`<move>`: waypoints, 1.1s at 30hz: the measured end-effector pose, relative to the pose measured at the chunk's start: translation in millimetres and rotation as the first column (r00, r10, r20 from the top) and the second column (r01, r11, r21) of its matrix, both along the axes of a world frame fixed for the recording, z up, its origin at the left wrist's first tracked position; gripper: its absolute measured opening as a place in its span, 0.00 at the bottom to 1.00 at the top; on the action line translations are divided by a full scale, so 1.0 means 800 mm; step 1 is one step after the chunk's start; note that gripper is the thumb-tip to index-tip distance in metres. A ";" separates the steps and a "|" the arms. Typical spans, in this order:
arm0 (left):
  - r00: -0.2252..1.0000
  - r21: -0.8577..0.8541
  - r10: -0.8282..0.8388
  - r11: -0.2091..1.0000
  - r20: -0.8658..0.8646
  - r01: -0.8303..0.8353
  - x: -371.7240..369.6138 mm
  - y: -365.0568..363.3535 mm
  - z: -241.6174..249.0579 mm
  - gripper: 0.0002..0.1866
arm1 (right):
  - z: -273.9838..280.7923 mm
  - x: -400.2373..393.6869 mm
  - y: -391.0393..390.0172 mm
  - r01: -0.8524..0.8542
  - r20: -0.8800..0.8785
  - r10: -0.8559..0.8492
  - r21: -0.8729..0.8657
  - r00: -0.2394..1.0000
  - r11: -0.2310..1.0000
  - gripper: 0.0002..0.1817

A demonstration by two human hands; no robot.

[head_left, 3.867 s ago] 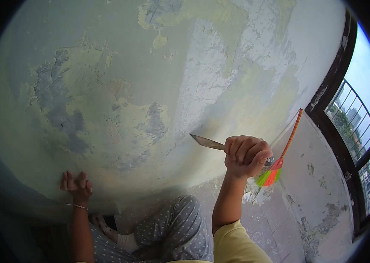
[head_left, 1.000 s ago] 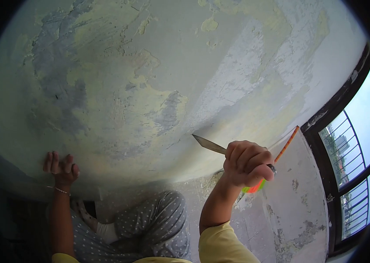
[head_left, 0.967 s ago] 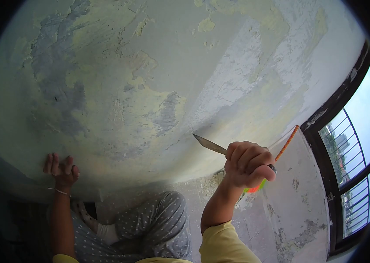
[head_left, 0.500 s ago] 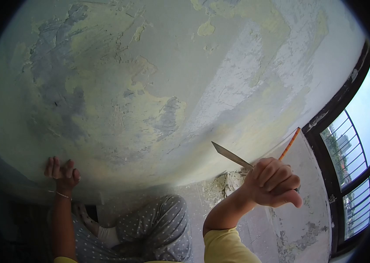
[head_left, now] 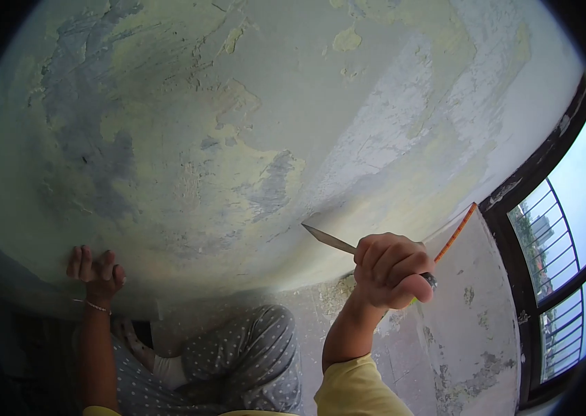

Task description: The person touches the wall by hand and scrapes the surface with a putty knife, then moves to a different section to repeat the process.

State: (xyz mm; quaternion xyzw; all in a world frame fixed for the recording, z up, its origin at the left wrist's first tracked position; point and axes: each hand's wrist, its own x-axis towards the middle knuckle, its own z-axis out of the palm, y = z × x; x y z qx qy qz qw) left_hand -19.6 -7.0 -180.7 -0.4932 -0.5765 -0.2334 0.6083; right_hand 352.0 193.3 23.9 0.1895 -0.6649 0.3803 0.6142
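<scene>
My right hand [head_left: 395, 270] is closed around the handle of a scraper. The scraper's thin metal blade [head_left: 329, 239] points up and left, its tip at the patchy wall [head_left: 237, 173]; whether it touches is hard to tell. A dark handle end shows below the thumb. Lower on the left, my left hand [head_left: 97, 274] rests with its fingertips at the wall, fingers apart and slightly bent, holding nothing. Grey scraped areas, pale yellow-green coating and whiter streaks cover the wall.
A dark-framed window [head_left: 532, 277] with outside bars stands at the right. An orange strip [head_left: 456, 232] slants near the wall corner behind my right hand. My bent leg in dotted grey trousers [head_left: 251, 353] is below, close to the wall's foot, above a dusty floor.
My right hand has moved left with the scraper, carrying the blade tip left along the wall. My left hand stays almost where it was. The view has shifted slightly.
</scene>
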 end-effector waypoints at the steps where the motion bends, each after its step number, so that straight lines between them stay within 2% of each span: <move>1: 1.000 -0.008 0.014 1.000 0.002 -0.014 -0.001 0.000 0.000 0.20 | 0.004 0.006 -0.002 -0.016 -0.006 0.017 0.034 1.000 0.999 0.29; 2: 1.000 -0.009 0.013 1.000 0.002 -0.013 -0.001 0.001 0.001 0.20 | 0.005 0.014 -0.008 -0.032 -0.010 0.033 0.058 0.999 0.998 0.29; 4: 1.000 0.008 0.006 1.000 -0.010 -0.005 0.000 0.002 0.002 0.20 | 0.017 0.036 -0.024 -0.036 -0.163 0.052 0.095 0.985 0.995 0.29; 6: 1.000 0.002 0.006 1.000 -0.001 -0.006 -0.001 0.000 0.002 0.20 | 0.015 0.031 -0.023 -0.006 -0.188 0.020 0.075 0.982 0.997 0.29; 8: 1.000 0.007 -0.010 1.000 -0.002 0.010 0.003 0.002 0.004 0.21 | -0.006 -0.018 -0.007 0.063 -0.017 -0.063 -0.007 0.998 0.998 0.29; 9: 1.000 0.002 0.003 1.000 -0.003 -0.003 0.005 0.001 0.005 0.21 | -0.009 -0.018 -0.005 0.052 0.012 -0.052 -0.018 0.999 0.998 0.29; 10: 1.000 0.001 0.024 1.000 -0.004 -0.024 0.004 0.001 0.007 0.21 | -0.006 -0.013 -0.006 0.051 0.005 -0.050 -0.010 0.999 0.999 0.29; 13: 1.000 0.011 0.014 1.000 -0.022 -0.014 -0.002 0.002 0.001 0.21 | 0.007 0.028 -0.019 -0.082 -0.175 0.098 0.096 0.980 0.992 0.30; 14: 1.000 0.005 0.018 1.000 -0.019 -0.018 -0.004 0.000 -0.001 0.21 | 0.004 0.024 -0.014 -0.086 -0.173 0.101 0.090 0.980 0.992 0.30; 16: 1.000 -0.008 0.011 1.000 -0.008 -0.011 -0.003 0.000 -0.003 0.20 | 0.002 0.011 -0.001 0.030 -0.112 -0.021 0.080 0.994 0.996 0.30; 17: 1.000 -0.007 0.000 1.000 -0.010 0.000 -0.001 0.002 -0.001 0.20 | -0.001 0.011 0.005 0.038 -0.030 -0.035 0.098 0.999 0.994 0.30; 20: 1.000 0.006 0.016 1.000 -0.016 -0.016 0.002 0.002 0.006 0.21 | 0.008 0.019 -0.007 -0.042 -0.030 0.045 0.090 0.999 0.995 0.30; 21: 0.999 0.001 0.028 1.000 -0.021 -0.028 0.001 0.002 0.004 0.21 | 0.016 0.028 -0.016 -0.093 -0.091 0.101 0.089 0.991 0.992 0.30; 24: 0.999 -0.014 0.040 0.999 -0.010 -0.040 -0.004 -0.001 -0.005 0.22 | 0.018 0.044 -0.023 -0.082 -0.264 0.102 0.084 0.959 0.993 0.30; 26: 1.000 -0.019 0.026 0.999 -0.003 -0.026 -0.002 -0.001 -0.006 0.22 | -0.006 0.003 0.005 0.015 -0.075 -0.017 -0.020 0.997 1.000 0.30; 27: 1.000 -0.018 0.022 1.000 -0.001 -0.023 0.000 -0.002 -0.005 0.21 | -0.017 -0.010 0.008 -0.058 -0.049 0.051 -0.146 0.997 0.988 0.30; 28: 1.000 -0.012 0.027 1.000 -0.002 -0.027 -0.002 -0.001 -0.003 0.21 | -0.025 -0.011 0.010 -0.097 -0.054 0.089 -0.169 0.995 0.981 0.30; 30: 0.999 -0.006 0.033 0.999 -0.016 -0.033 -0.003 0.002 0.001 0.20 | -0.011 0.008 -0.001 -0.032 -0.073 0.034 0.024 0.997 0.999 0.30; 32: 0.999 -0.019 0.041 0.999 -0.014 -0.041 -0.004 -0.002 -0.003 0.20 | 0.005 0.034 -0.010 -0.117 -0.220 0.129 0.068 0.967 0.991 0.29; 33: 1.000 -0.013 0.025 1.000 -0.010 -0.025 -0.005 -0.001 -0.003 0.20 | 0.005 0.031 -0.007 -0.112 -0.244 0.118 0.041 0.963 0.993 0.29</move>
